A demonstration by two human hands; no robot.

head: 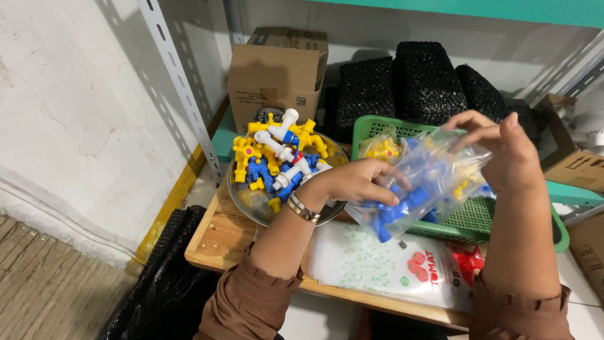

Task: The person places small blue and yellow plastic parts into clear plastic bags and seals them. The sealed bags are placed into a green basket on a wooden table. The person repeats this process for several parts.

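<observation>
A clear plastic bag (pixel 423 186) of blue and yellow plastic taps is held up between both hands over the green basket (pixel 559 234). My left hand (pixel 353 182) has its fingers inside the bag's open side, among the blue taps. My right hand (pixel 501 151) pinches the bag's upper right edge. Just left of my left hand sits a round metal bowl (pixel 248 200) heaped with yellow, blue and white plastic taps (pixel 277 154).
A wooden board (pixel 214 236) carries the bowl and a flat white printed packet (pixel 384 261). Behind stand a cardboard box (pixel 274 79) and black mesh bundles (pixel 412 79). A perforated metal shelf post (pixel 179 85) rises at left, with black bags (pixel 160 283) on the floor.
</observation>
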